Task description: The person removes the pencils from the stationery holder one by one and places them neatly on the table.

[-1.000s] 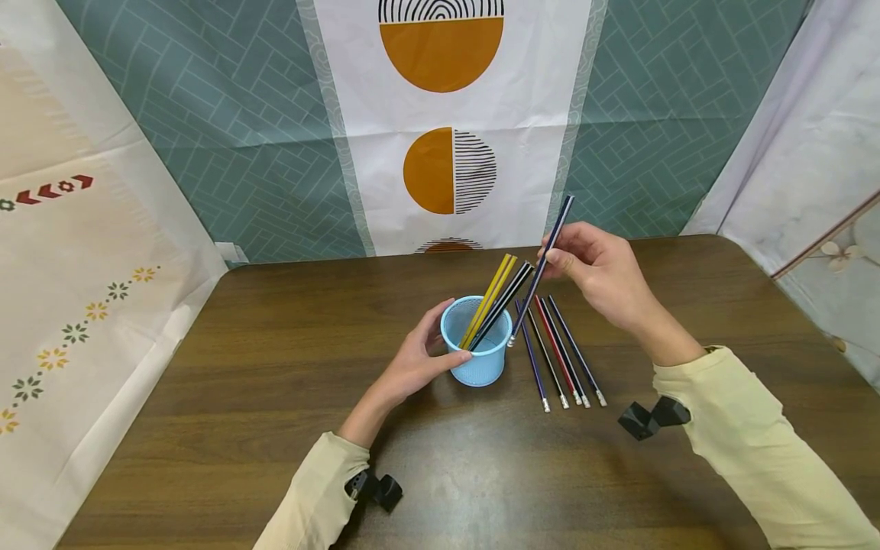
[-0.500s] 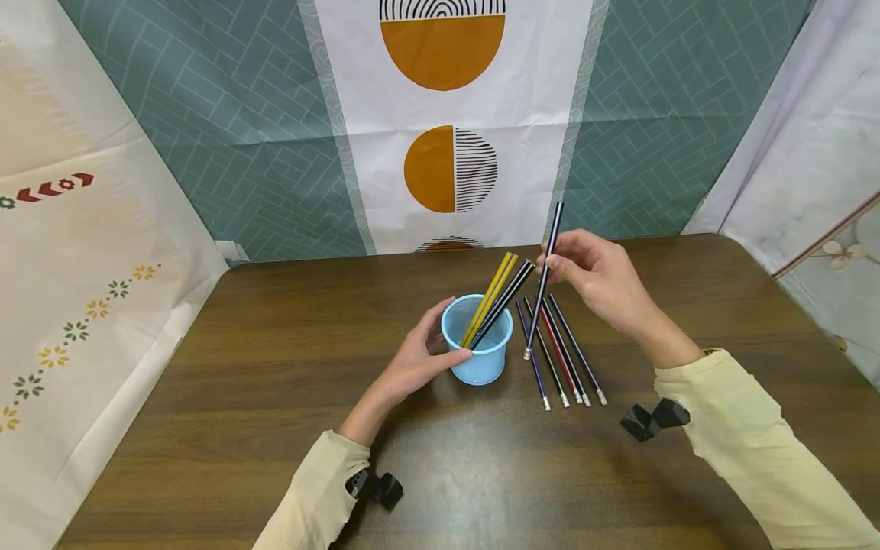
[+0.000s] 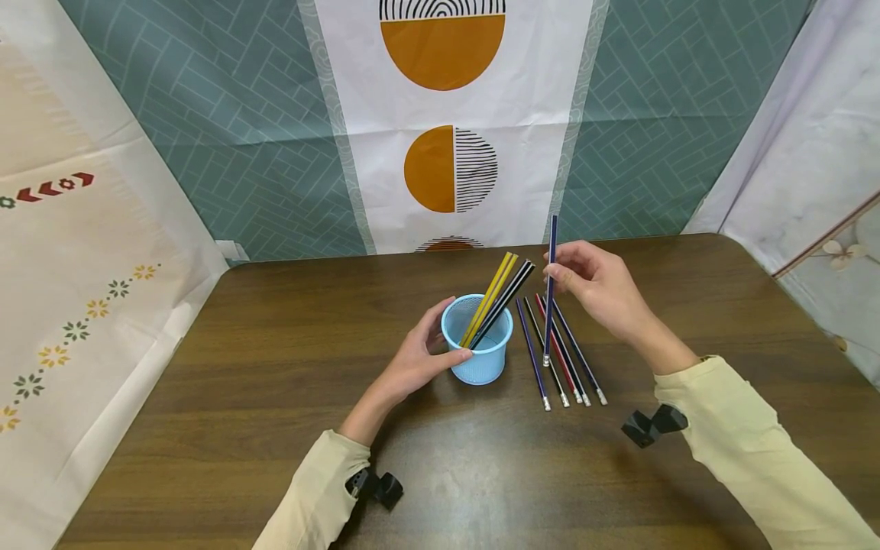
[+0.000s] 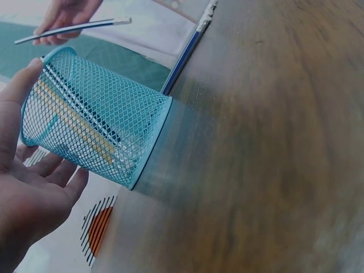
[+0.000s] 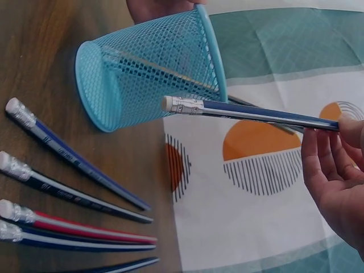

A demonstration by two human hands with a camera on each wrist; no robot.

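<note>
A light blue mesh pencil cup [image 3: 480, 367] stands on the table, gripped at its left side by my left hand [image 3: 421, 353], thumb across the front of the rim. Yellow pencils [image 3: 490, 299] and black pencils [image 3: 505, 300] lean to the right inside it. My right hand [image 3: 596, 284] pinches a dark blue striped pencil [image 3: 552, 252] between thumb and fingers, nearly upright, its white eraser end down. That pencil is held in the air right of the cup, apart from it, as the right wrist view [image 5: 256, 112] shows.
Several pencils lie side by side on the brown wooden table [image 3: 275, 397], right of the cup, erasers toward me. Among them are a purple pencil [image 3: 532, 351] and a red pencil [image 5: 85, 226]. A patterned cloth [image 3: 275, 130] hangs behind the table's back edge.
My right hand has moved slightly down, and the pencil it holds has swung from leaning to nearly upright, its eraser end shifting right, away from the cup. The left hand and cup stay put.
</note>
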